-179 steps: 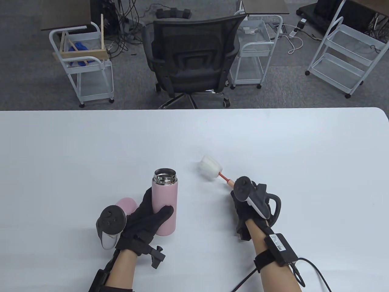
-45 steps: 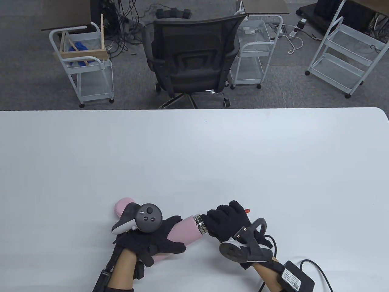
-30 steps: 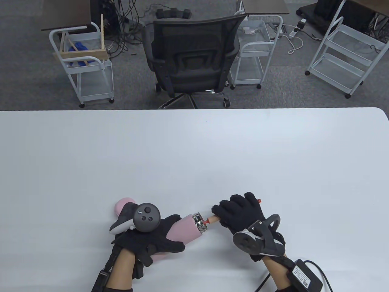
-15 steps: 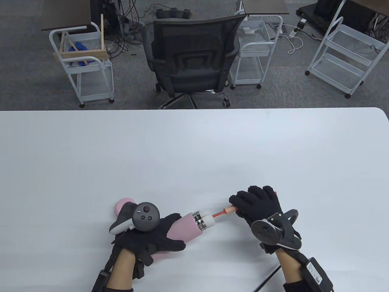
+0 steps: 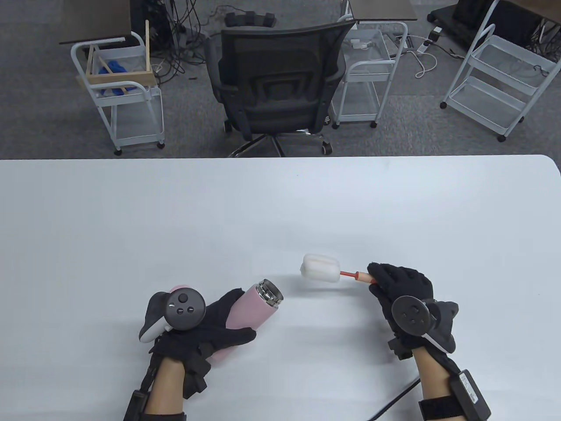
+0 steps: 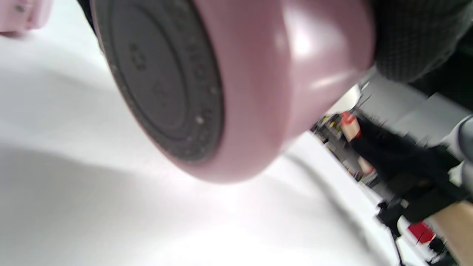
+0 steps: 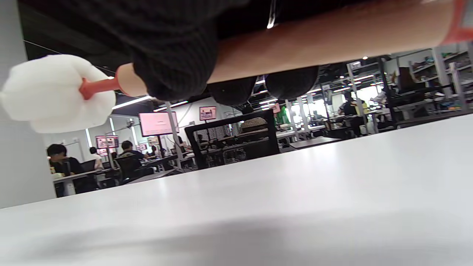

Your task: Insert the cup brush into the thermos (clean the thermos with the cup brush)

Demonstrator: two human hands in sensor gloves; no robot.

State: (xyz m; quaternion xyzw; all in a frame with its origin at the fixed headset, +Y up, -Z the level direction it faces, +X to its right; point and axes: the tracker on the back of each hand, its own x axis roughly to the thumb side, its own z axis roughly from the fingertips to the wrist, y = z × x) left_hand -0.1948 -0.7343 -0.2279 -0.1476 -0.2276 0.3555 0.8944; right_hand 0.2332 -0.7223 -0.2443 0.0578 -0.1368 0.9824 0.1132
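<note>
Brush now fully out of the flask: half a second back the white sponge head sat right at the steel mouth, a second before that buried inside up to the handle. Now cup brush held clear in the air, sponge head pointing left, near but apart from the thermos mouth, gap of bare table between. Right hand wrapped tight around the wooden handle, fingers curled under it in the right wrist view. Left hand gripping the pink body, mouth tilted up and to the right instead of lying nearly flat as before; left wrist view shows only the grey base, raised off the table. Pink lid behind left tracker, mostly hidden. Reads as end of a scrub stroke and withdrawal, so insert step looks already done once; another insertion would need re-aiming the sponge at the mouth, since thermos angle has changed.
</note>
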